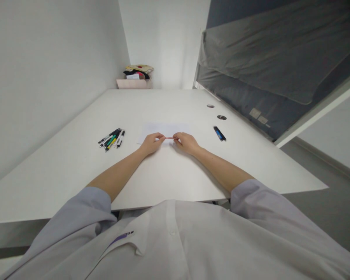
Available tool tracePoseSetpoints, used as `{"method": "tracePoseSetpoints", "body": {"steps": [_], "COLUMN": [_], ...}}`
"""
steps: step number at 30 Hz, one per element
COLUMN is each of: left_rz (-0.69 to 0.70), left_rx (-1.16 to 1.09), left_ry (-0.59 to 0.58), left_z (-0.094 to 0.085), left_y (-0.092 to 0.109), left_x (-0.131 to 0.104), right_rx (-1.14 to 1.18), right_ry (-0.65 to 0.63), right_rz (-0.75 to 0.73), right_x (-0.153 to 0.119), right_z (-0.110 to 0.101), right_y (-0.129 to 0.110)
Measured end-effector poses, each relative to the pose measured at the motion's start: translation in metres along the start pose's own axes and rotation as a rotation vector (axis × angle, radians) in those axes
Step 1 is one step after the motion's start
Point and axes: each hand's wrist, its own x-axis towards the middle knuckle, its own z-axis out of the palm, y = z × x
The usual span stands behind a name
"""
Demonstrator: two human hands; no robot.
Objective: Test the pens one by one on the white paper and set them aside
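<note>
A thin pinkish-red pen (169,138) lies level between my two hands, over the near part of a white paper sheet (166,127). My left hand (152,143) pinches its left end between thumb and fingertips. At the other end, my right hand (186,142) has its fingers closed on the pen. A loose pile of several pens (112,139), black, white, green and yellow, rests on the white table (169,175) to the left. Dark pens with a blue part (219,133) lie to the right of the paper.
Two round metal-rimmed fittings (221,117) are set in the table's right side. A box with cloth and papers (134,83) stands at the far end. A grey fabric-covered partition (262,58) borders the right edge, and a white wall the left.
</note>
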Motion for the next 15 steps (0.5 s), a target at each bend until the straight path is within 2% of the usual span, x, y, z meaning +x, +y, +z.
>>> {"method": "tracePoseSetpoints", "body": {"steps": [7, 15], "left_rz": [0.003, -0.020], "left_rx": [0.060, -0.008], "left_ry": [-0.068, -0.018], "left_z": [-0.0015, -0.0003], "left_y": [0.0009, 0.0020], "left_x": [0.0015, -0.0003], "right_rx": [0.008, -0.001], "right_ry": [0.036, 0.044], "right_rz": [-0.035, -0.063], "right_x": [0.0004, -0.0003], "right_z": [0.0023, 0.0008], "right_y": [0.0023, 0.0023]}}
